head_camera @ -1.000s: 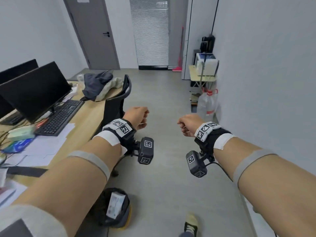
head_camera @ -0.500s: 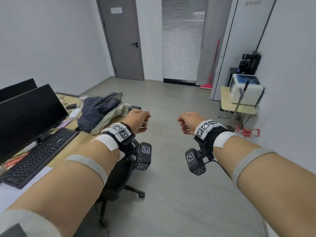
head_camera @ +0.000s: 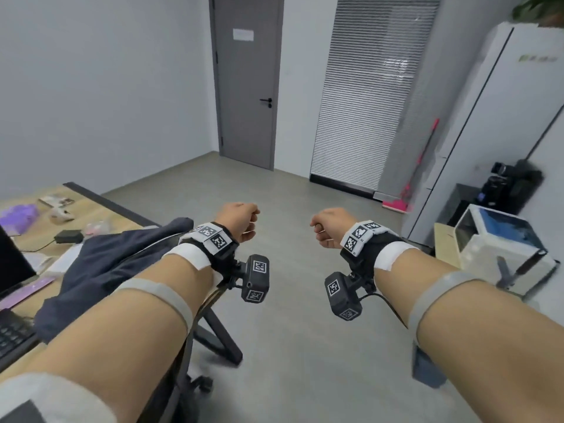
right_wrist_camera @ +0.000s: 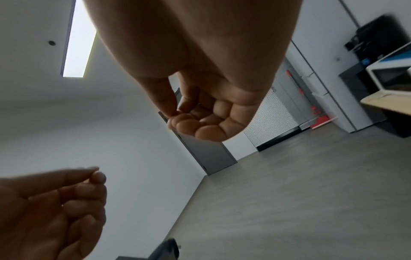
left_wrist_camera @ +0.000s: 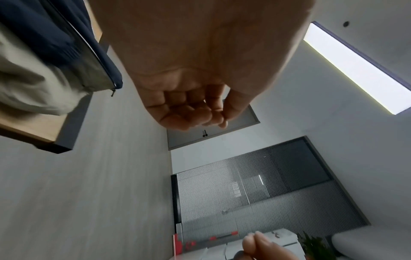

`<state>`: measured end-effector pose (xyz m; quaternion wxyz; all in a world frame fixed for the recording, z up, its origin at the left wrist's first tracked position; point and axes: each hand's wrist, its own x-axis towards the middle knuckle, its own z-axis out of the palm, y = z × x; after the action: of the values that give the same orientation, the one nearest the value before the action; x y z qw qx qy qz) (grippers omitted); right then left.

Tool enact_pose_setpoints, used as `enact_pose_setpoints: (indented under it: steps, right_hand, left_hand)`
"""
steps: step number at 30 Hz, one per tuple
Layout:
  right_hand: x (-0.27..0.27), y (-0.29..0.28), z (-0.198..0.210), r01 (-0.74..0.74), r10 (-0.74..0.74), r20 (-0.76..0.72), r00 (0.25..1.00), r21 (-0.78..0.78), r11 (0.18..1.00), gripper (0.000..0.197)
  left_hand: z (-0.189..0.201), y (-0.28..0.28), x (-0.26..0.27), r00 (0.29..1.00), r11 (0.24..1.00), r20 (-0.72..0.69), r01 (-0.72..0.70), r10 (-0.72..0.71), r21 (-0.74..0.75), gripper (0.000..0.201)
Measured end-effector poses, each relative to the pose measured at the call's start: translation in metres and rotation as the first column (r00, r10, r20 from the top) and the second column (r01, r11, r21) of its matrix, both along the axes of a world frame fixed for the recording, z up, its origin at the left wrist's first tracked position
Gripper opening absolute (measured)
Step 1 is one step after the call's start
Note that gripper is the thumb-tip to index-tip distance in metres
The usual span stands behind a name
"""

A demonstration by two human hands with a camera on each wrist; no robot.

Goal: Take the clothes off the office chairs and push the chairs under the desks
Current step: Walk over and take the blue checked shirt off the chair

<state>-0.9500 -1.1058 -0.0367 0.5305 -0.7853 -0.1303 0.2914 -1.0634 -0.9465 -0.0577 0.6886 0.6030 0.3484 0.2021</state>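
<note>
My left hand (head_camera: pixel 241 221) and right hand (head_camera: pixel 329 227) are raised side by side over the floor, each curled into a fist that holds nothing. The wrist views show the left hand's fingers (left_wrist_camera: pixel 191 112) and the right hand's fingers (right_wrist_camera: pixel 200 121) folded into the palms. A dark navy jacket (head_camera: pixel 106 270) lies heaped on the wooden desk (head_camera: pixel 100 209) beside my left forearm. In the left wrist view the navy jacket (left_wrist_camera: pixel 55 35) lies over a beige garment (left_wrist_camera: pixel 33 88). A black office chair (head_camera: pixel 213 331) stands against the desk, mostly hidden under my left forearm.
A monitor (head_camera: pixel 12 264) and a keyboard (head_camera: pixel 12 337) sit at the desk's near left. Ahead are a grey door (head_camera: pixel 247 87), closed blinds (head_camera: pixel 366 102) and a red broom (head_camera: pixel 412 178). A small table with a white box (head_camera: pixel 500 239) stands by the white cabinet (head_camera: pixel 488 132) on the right.
The view has lifted and moved forward along the desk, so the jacket and chair now lie under my left forearm. Both hands keep the same curled pose.
</note>
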Motion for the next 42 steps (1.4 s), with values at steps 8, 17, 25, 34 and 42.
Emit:
enact_pose_setpoints:
  steps: [8, 17, 25, 34, 42]
  right_hand:
    - [0.224, 0.157, -0.001, -0.161, 0.161, 0.001, 0.987, 0.065, 0.985, 0.024]
    - [0.415, 0.397, -0.006, -0.505, 0.503, 0.052, 0.863, 0.057, 0.861, 0.025]
    - [0.417, 0.628, -0.026, -0.824, 0.822, 0.049, 0.567, 0.021, 0.566, 0.026]
    - [0.412, 0.897, -0.023, -0.932, 0.921, 0.163, 0.353, -0.030, 0.362, 0.034]
    - [0.415, 1.117, -0.036, -0.963, 0.955, 0.130, 0.266, 0.089, 0.256, 0.030]
  left_hand:
    - [0.016, 0.144, 0.195, 0.989, 0.985, -0.042, -0.135, 0.140, 0.109, 0.027]
    - [0.007, 0.297, 0.332, 0.898, 0.891, -0.040, -0.428, 0.438, 0.150, 0.021]
    - [-0.014, 0.460, 0.323, 0.669, 0.666, -0.060, -0.719, 0.740, 0.200, 0.021]
    - [-0.046, 0.701, 0.332, 0.441, 0.442, -0.030, -0.894, 0.897, 0.074, 0.035]
    - [-0.026, 0.867, 0.315, 0.254, 0.277, -0.141, -0.945, 0.957, 0.175, 0.024]
